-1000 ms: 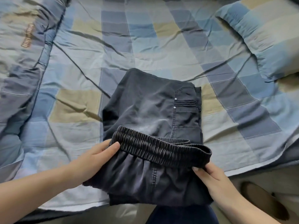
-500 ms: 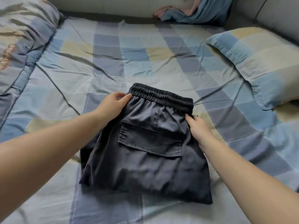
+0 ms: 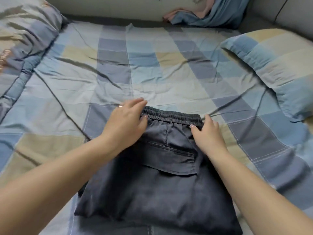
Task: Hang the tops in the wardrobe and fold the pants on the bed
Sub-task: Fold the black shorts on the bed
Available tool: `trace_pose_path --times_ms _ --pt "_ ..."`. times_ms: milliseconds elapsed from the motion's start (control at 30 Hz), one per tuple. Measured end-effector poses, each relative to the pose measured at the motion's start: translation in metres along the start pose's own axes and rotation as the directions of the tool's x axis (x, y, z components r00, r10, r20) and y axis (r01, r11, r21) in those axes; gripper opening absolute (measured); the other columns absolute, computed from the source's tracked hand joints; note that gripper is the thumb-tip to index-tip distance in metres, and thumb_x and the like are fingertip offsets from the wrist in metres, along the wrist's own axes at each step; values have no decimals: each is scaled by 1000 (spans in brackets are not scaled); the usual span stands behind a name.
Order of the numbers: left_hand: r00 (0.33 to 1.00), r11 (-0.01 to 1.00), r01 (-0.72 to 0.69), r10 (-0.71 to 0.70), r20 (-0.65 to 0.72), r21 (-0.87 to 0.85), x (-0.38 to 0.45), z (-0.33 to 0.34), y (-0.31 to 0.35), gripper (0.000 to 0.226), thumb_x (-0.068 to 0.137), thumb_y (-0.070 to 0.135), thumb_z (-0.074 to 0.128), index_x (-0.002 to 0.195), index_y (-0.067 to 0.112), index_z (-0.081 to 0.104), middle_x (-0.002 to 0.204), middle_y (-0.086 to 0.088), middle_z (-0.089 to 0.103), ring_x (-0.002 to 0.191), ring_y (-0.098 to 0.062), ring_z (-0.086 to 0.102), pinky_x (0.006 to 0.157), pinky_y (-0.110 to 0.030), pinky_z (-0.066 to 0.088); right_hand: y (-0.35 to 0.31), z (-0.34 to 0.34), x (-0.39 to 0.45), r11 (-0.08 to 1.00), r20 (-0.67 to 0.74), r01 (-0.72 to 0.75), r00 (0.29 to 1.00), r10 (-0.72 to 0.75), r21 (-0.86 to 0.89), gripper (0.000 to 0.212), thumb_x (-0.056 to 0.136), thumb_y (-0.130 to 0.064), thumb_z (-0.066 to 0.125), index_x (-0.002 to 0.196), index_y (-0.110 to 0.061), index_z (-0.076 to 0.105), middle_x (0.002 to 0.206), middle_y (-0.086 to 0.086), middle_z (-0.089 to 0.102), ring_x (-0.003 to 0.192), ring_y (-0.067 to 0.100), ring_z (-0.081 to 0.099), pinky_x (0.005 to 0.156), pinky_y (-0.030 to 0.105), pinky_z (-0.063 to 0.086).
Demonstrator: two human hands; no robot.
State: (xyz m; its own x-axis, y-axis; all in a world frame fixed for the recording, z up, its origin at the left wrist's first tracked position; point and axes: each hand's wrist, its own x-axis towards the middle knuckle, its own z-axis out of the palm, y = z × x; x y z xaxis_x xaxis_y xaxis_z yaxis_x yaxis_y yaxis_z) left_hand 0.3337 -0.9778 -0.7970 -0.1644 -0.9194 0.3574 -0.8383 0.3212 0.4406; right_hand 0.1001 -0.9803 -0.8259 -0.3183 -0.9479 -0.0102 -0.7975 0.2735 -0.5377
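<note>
Dark grey pants (image 3: 152, 187) lie folded into a compact rectangle on the checked bed sheet (image 3: 152, 78), elastic waistband at the far edge and a flap pocket facing up. My left hand (image 3: 126, 120) rests flat on the waistband's left corner, fingers straight and spread. My right hand (image 3: 207, 133) lies on the waistband's right corner, fingers extended against the fabric. A blue and pink heap of clothes (image 3: 203, 14) sits at the far edge against the wall.
A checked pillow (image 3: 274, 68) lies at the right. A bunched quilt (image 3: 20, 44) of the same pattern fills the left side. A grey padded headboard (image 3: 288, 16) runs along the far right corner.
The waistband half was lifted from the near edge and laid over the far half, closing the fold. Since then both hands have slid to the waistband's corners and flattened on it.
</note>
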Motion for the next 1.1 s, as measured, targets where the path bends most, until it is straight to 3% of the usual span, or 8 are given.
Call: trace_pose_path --times_ms 100,267,433,633,767,900,1000,1100 --pt "970 971 -216 201 138 106 -16 20 33 50 89 21 40 137 11 49 144 -6 47 137 -24 38 113 -40 25 -31 9 -32 918 -71 345 929 -364 -196 61 92 -37 49 148 -22 29 157 8 21 144 26 17 112 53 18" --pt "932 902 -151 -7 362 404 -34 59 -10 68 93 61 19 152 30 6 161 0 -1 147 -16 -7 117 -43 -7 -3 53 -50 810 220 406 913 -342 -424 62 95 -49 31 151 -37 6 160 0 -11 146 15 -14 113 59 -3" --pt "939 911 -116 -29 341 396 -36 72 -30 83 80 74 2 152 31 6 161 0 2 147 -15 -6 117 -46 -7 10 73 -41 828 68 410 906 -417 -382 71 87 -62 22 150 -31 18 160 4 9 147 21 0 112 61 8" --pt "889 896 -145 -69 453 420 -23 62 -26 81 85 73 13 151 30 -2 161 -2 -5 147 -17 -9 118 -46 -5 -1 54 -32 852 316 406 899 -305 -332 74 90 -64 31 151 -33 2 160 -1 -11 145 17 -16 114 57 6" --pt "910 848 -186 -43 413 497 -33 28 -32 76 85 73 22 150 37 10 160 -5 8 147 -20 7 118 -49 6 6 6 -43 883 329 379 901 -283 -277 73 88 -57 48 150 -37 14 160 3 1 146 21 3 114 43 24" --pt "886 959 248 -281 369 136 -56 -5 -60 76 85 56 56 149 28 27 152 -10 32 140 -25 30 115 -37 25 63 -37 -64 913 202 135 978 -60 -384 74 85 -60 52 148 -40 19 152 9 23 138 29 26 106 42 33" --pt "872 912 403 -358 334 -74 -62 -17 -70 79 83 43 67 149 21 29 148 -8 41 137 -23 36 112 -34 29 88 -48 -68 995 381 -96 920 91 -7 87 83 -51 62 151 -36 10 151 10 31 137 26 35 111 38 32" --pt "852 861 461 -361 380 -216 -64 -20 -69 84 82 44 68 150 30 20 149 13 32 136 -5 31 107 -20 24 79 -42 -69 951 450 -101 892 -43 292 92 84 -37 68 150 -37 4 154 3 30 138 17 35 114 40 31"
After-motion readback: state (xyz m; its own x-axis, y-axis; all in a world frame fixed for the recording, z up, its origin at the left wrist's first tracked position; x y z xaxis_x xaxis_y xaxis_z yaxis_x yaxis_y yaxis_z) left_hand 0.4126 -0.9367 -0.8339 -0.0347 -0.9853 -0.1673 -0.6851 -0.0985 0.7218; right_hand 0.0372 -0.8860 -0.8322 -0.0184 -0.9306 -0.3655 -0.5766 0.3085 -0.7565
